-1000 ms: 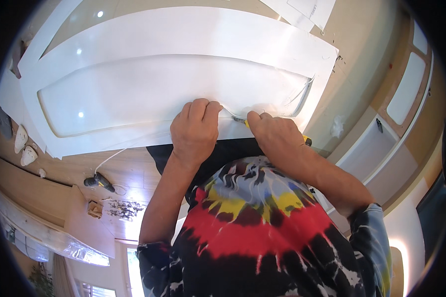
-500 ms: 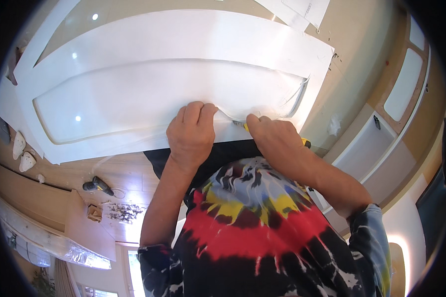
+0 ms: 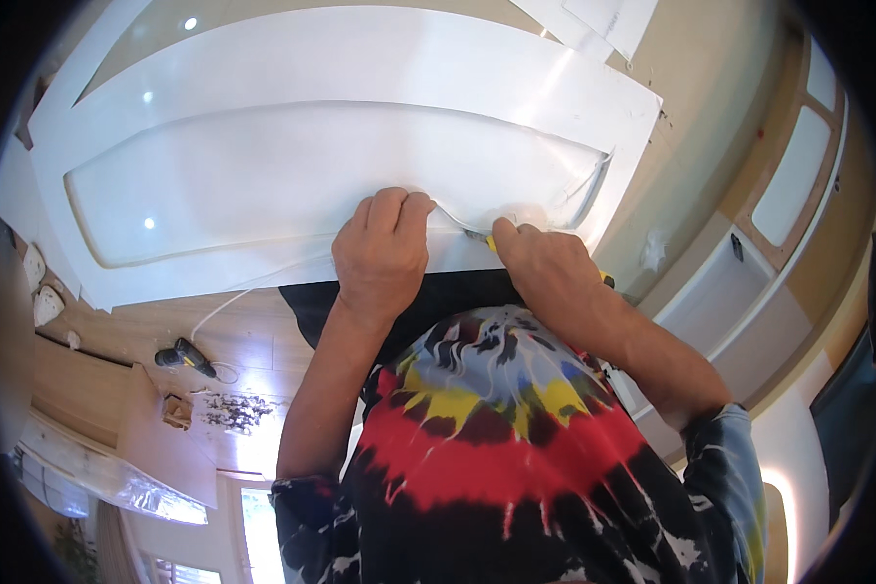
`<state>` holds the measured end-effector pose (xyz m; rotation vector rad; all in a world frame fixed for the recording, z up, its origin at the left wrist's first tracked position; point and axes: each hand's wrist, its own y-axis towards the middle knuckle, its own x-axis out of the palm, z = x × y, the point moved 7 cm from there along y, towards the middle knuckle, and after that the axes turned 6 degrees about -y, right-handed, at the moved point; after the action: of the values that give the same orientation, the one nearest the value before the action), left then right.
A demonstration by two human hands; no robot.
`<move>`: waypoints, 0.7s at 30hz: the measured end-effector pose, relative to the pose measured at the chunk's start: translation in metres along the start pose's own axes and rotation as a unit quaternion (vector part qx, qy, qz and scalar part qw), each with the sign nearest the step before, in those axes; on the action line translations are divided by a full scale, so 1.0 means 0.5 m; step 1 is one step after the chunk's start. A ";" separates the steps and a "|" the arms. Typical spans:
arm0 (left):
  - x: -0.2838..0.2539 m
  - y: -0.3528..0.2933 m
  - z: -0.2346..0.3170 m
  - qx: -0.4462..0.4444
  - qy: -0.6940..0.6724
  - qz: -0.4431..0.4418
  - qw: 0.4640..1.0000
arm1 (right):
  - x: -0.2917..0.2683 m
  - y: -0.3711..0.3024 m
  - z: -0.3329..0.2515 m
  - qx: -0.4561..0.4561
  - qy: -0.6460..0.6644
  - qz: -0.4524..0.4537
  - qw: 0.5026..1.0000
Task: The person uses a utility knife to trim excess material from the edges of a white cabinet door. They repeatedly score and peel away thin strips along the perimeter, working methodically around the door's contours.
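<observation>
A large white panel with a recessed, curved middle lies in front of me. At its near edge my left hand is closed in a pinch on a thin white strip, which runs from the fingertips toward the right hand. My right hand is wrapped round a yellow utility knife. The knife's tip meets the near inner edge of the recess, just right of my left hand. A length of white strip trails past the panel's near edge on the left. My fingers hide most of the knife's handle.
On the floor at the lower left lie a cordless drill, a small cardboard box and scattered dark bits. White shoes stand at far left. An open white cabinet box is to the right. White sheets lie beyond the panel.
Both hands have shifted slightly right along the near edge, still holding the strip and the utility knife. The trailing strip on the left now hangs farther out over the floor.
</observation>
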<state>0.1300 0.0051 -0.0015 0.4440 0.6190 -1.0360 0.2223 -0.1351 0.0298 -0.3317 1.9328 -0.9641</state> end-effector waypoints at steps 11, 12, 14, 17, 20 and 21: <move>0.006 -0.019 0.002 0.038 0.074 -0.023 0.996 | 0.007 -0.045 0.067 0.018 0.048 0.140 0.989; 0.011 -0.022 0.010 0.032 0.109 -0.033 0.993 | 0.000 -0.069 0.084 0.026 0.053 0.201 0.978; 0.014 -0.038 0.018 0.004 0.166 -0.072 0.984 | 0.007 -0.094 0.114 0.065 0.030 0.232 0.970; -0.008 -0.051 0.028 0.022 0.202 -0.026 0.979 | -0.007 -0.061 0.134 0.047 -0.039 0.366 0.929; -0.030 -0.083 0.044 0.082 0.258 0.014 0.962 | -0.015 -0.004 0.118 -0.003 -0.062 0.458 0.887; -0.038 -0.092 0.056 0.086 0.249 0.031 0.964 | -0.021 0.010 0.113 0.001 -0.050 0.492 0.869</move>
<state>0.0892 -0.0203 0.0297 0.8857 0.9582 -0.9245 0.2754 -0.1536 0.0174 0.5711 1.6595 -0.2476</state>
